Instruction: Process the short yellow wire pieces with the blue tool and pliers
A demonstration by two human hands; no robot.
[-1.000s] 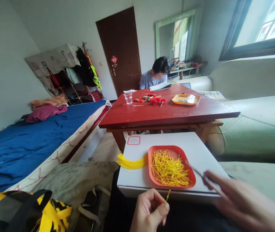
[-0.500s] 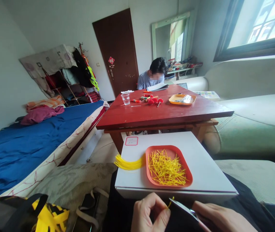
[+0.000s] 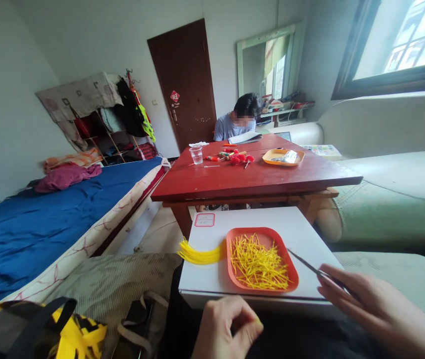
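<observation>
My left hand (image 3: 227, 326) is at the front edge of the white box, thumb and forefinger pinched together. A small bit of yellow strand (image 3: 258, 321) peeks out at the fingertips; most of it is hidden. In my right hand (image 3: 374, 306) are scissors (image 3: 305, 263), their blades pointing up and left past the right rim of the orange tray (image 3: 294, 281). Many short yellow pieces (image 3: 259, 264) lie in a loose heap in that tray. Left of it, a bundle of longer yellow strands (image 3: 201, 254) rests on the box.
The white box (image 3: 317, 239) lies before me. Beyond it, a red table (image 3: 205, 182) bears a plastic cup (image 3: 196, 155), red items (image 3: 239, 158) and a yellow tray (image 3: 266, 158). A person (image 3: 225, 127) sits behind it with papers. A bag (image 3: 44, 329) is at lower left.
My right hand has moved up and right with the scissors, away from my left hand. The strand end that stuck up from my left fingers no longer shows.
</observation>
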